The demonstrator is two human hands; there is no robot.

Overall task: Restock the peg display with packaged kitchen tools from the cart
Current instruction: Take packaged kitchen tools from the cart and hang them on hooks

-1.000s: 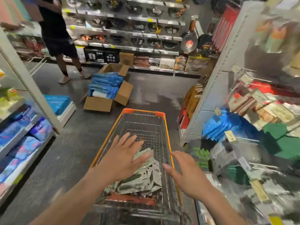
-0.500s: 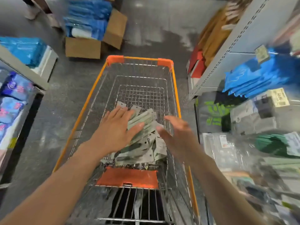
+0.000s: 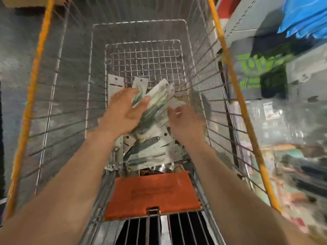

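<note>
Both my hands reach into the wire cart (image 3: 228, 55) with orange rails. A pile of flat carded kitchen tool packs (image 3: 150, 151) lies at the near end of its floor. My left hand (image 3: 122, 112) grips a fanned bundle of these packs (image 3: 157, 96), thumb over the front, and holds it a little above the pile. At the bundle's right edge is my right hand (image 3: 185, 121), knuckles up and touching it; motion blur hides its fingers. The peg display (image 3: 265, 71) with hanging goods runs along the right, blurred.
An orange child-seat flap (image 3: 152, 193) lies folded at the cart's near end. Blue packs (image 3: 304, 15) hang at the upper right of the display. Grey floor (image 3: 14, 50) shows left of the cart, with a cardboard box corner at the top left.
The view has dropped and closed in on the cart. Both hands went deeper into it; the left hand went from lying flat on the packs to gripping a bundle, and the right hand closed in beside it.
</note>
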